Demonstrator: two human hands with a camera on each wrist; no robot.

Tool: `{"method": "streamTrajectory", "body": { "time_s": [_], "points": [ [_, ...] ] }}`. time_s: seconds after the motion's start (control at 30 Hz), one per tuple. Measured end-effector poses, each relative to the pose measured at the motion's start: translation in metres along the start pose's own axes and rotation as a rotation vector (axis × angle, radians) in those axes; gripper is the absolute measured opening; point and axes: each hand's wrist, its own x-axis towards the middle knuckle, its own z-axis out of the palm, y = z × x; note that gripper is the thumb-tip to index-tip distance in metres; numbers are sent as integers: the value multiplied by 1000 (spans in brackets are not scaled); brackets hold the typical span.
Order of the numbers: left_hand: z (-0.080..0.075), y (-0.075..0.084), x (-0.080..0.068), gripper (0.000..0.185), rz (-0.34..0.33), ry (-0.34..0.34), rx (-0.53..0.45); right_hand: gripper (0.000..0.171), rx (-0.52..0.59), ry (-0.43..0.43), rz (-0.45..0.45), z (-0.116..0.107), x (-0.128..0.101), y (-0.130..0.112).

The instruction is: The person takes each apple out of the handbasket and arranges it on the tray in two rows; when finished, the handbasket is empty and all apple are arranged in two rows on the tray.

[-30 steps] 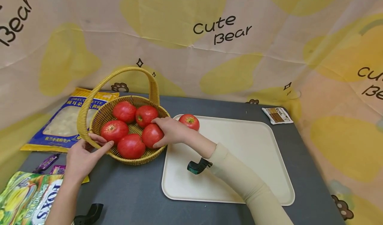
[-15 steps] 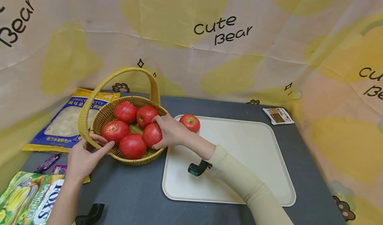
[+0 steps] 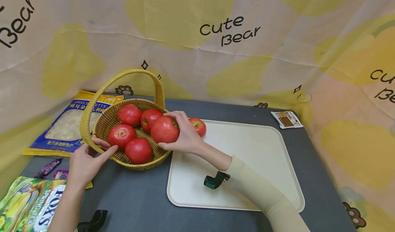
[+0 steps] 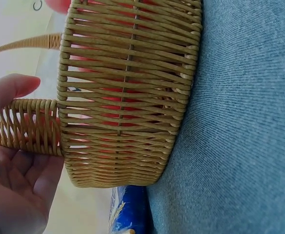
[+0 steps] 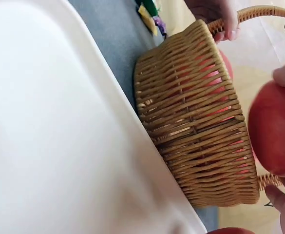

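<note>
My right hand (image 3: pixel 185 136) grips a red apple (image 3: pixel 165 129), raised over the right rim of a yellow wicker basket (image 3: pixel 145 166). In the right wrist view that held apple (image 5: pixel 276 129) is beside the basket wall (image 5: pixel 196 122), clear of the rim. Several more apples (image 3: pixel 139 150) lie inside the basket. With thumb and fingers, my left hand (image 3: pixel 86 161) holds the base of the basket handle (image 4: pixel 28 126). Another apple (image 3: pixel 198 127) sits at the far left corner of a white tray (image 3: pixel 234 177), partly behind my right hand.
A blue and yellow pasta bag (image 3: pixel 61 132) lies behind the basket's left side. Purple-wrapped candies (image 3: pixel 48 168) and a green Fox's bag (image 3: pixel 34 204) are at the front left. One small white packet (image 3: pixel 287 119) rests near the table's far right corner.
My right hand has lifted the apple from the basket, up and slightly to the right. Apples left inside have shifted a little. My left hand stays on the handle.
</note>
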Motion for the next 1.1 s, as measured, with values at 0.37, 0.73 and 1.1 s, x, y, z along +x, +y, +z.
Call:
{"method": "streamTrajectory", "body": {
  "time_s": [0.37,0.73,1.1],
  "points": [
    [1,0,1,31,-26,-3,-16,79,4,238,176,-55,-41,16],
    [1,0,2,33,-68,-3,-1,79,-130,269,413,-100,-90,73],
    [2,2,1,30,-37,12,1,86,-231,197,431,-106,-100,98]
  ]
}}
